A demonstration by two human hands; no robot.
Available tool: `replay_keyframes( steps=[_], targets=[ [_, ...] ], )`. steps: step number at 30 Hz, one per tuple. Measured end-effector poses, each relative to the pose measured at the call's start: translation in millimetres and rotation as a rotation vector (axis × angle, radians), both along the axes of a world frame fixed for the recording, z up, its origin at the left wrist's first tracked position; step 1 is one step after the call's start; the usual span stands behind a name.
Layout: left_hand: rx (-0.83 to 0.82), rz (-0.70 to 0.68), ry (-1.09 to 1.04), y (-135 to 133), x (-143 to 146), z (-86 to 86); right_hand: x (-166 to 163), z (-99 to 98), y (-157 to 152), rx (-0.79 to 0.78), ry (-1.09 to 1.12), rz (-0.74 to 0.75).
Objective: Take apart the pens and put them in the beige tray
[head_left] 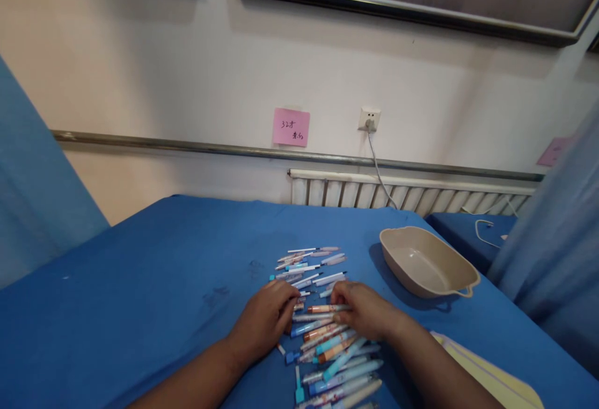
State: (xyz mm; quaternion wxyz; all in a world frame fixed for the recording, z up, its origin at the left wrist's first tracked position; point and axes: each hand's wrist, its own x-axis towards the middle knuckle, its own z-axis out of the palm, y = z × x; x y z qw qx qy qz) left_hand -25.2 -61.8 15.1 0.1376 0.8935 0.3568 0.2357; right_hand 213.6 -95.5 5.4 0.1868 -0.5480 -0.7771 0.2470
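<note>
Pens with white, blue, teal and orange parts form a long row on the blue cloth. My left hand (271,304) is closed at the left side of the row, fingers curled down; what they hold is hidden. On the other side, my right hand (362,309) has its thumb and fingers closed around the end of an orange-and-white pen (322,309). Nearer me lies a dense heap of pens (346,374). Beyond my hands, thin white refills with dark tips (304,269) lie among separate pen parts (333,260). A loose teal piece (299,390) lies left of the heap.
A beige plastic basin (423,262) stands at the right on the blue-covered table (140,309). A yellow item (486,371) lies beside my right forearm. Behind are a radiator (346,190), a plugged-in cable (380,172) and a pink note (291,127). Blue curtains (556,221) hang at both sides.
</note>
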Motion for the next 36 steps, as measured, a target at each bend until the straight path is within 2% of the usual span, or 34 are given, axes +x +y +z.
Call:
replay_keyframes(
  steps=[6, 10, 13, 17, 22, 27, 36],
  targets=[
    [-0.012, 0.001, -0.054, -3, 1, 0.5, -6, -6.2, 7, 0.084, 0.134, -0.049],
    [-0.011, -0.098, -0.054, -9, 4, 1.3, -21, -4.0, 2, 0.130, 0.218, -0.019],
    [-0.006, -0.134, -0.007, -11, 6, 2.3, -31, -5.7, 0, 0.082, 0.349, -0.021],
    [0.001, -0.075, -0.005, -11, 6, 5.2, -29, -14.7, 7, -0.027, 0.554, -0.099],
    [0.046, -0.046, -0.033, -11, 4, 5.4, -28, -20.7, 13, -0.124, 0.687, -0.149],
    [0.125, -0.071, 0.041, -11, 4, 1.9, -38, -21.5, 9, -0.100, 0.712, -0.141],
    [0.110, -0.031, 0.101, -11, 4, -1.8, -41, -16.3, 4, 0.002, 0.641, -0.191]
  ],
)
